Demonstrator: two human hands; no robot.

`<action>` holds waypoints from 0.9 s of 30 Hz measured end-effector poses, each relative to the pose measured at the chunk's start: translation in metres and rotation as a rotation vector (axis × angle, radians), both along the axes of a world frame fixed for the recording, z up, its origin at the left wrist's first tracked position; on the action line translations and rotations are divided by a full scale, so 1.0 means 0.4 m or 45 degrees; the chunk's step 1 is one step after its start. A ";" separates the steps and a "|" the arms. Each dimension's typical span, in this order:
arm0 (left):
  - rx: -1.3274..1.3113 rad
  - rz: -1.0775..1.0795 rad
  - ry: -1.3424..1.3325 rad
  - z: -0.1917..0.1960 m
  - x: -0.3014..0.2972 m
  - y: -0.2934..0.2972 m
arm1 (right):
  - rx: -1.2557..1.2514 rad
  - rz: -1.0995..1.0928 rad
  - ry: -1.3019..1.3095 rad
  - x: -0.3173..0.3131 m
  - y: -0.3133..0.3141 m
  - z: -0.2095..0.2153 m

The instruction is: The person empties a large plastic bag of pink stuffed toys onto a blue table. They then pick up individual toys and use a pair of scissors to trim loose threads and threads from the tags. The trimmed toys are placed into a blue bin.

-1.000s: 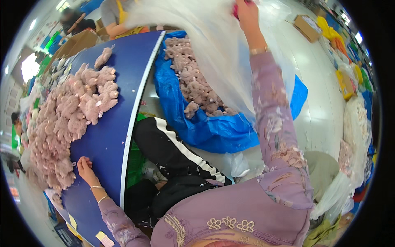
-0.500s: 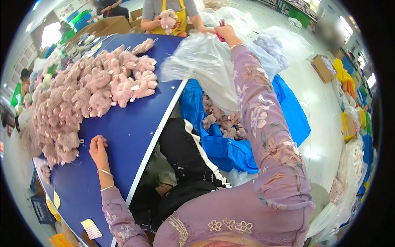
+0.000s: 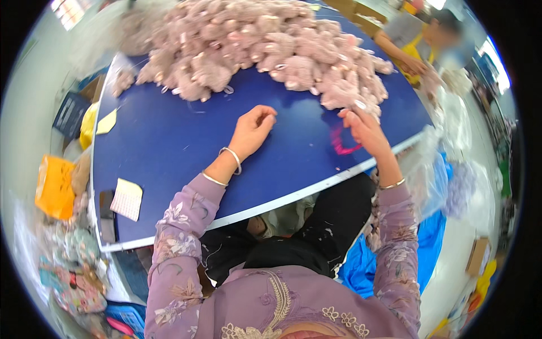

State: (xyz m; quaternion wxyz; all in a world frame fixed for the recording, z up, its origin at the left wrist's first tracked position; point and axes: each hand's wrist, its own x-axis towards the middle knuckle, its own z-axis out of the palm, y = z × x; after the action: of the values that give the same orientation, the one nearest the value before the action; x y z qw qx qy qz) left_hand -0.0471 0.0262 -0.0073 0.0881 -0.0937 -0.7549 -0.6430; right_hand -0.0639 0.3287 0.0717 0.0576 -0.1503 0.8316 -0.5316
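Note:
My left hand (image 3: 252, 132) rests over the blue table (image 3: 192, 164) with its fingers loosely curled, and nothing shows in them. My right hand (image 3: 366, 133) is closed on a bright pink curved, loop-like thing (image 3: 340, 141), too blurred to tell its kind. Just beyond my right fingertips lies the near right edge of a large heap of fluffy pinkish plush toys (image 3: 299, 56). Small white loops and tags stick out from several of them. Whether my right fingers touch the nearest toy, I cannot tell.
A printed card (image 3: 127, 199) and a dark flat object (image 3: 106, 216) lie at the table's left. Across the right side stands a person in a yellow apron (image 3: 416, 51). Clear plastic sheeting (image 3: 423, 169) and a blue sack (image 3: 432, 243) are beyond my right arm.
My view has swung left over the table. My right hand has come back from the plastic bag at the far right to the plush heap, still holding the pink thing. My left hand stays curled.

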 end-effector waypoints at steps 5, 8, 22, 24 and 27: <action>-0.394 0.571 0.500 0.080 -0.006 -0.145 | -0.130 0.271 -0.197 -0.090 -0.290 -0.065; -0.867 0.986 0.769 0.114 -0.089 -0.268 | -0.175 0.213 0.158 -0.120 -0.410 -0.128; -0.316 0.444 0.152 0.038 0.043 -0.131 | -0.381 0.332 -0.015 -0.140 -0.395 -0.146; -0.129 0.456 0.071 0.032 0.062 -0.136 | -0.391 0.421 -0.004 -0.115 -0.373 -0.114; 0.438 0.381 -0.117 0.011 0.062 -0.134 | -0.317 0.569 0.206 -0.074 -0.359 -0.065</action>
State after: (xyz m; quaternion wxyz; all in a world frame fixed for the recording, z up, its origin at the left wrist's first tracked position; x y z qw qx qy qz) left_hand -0.0224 -0.0273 -0.0029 0.1625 0.0651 -0.6431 -0.7456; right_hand -0.0935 0.1851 0.0458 0.0880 -0.3781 0.7079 -0.5901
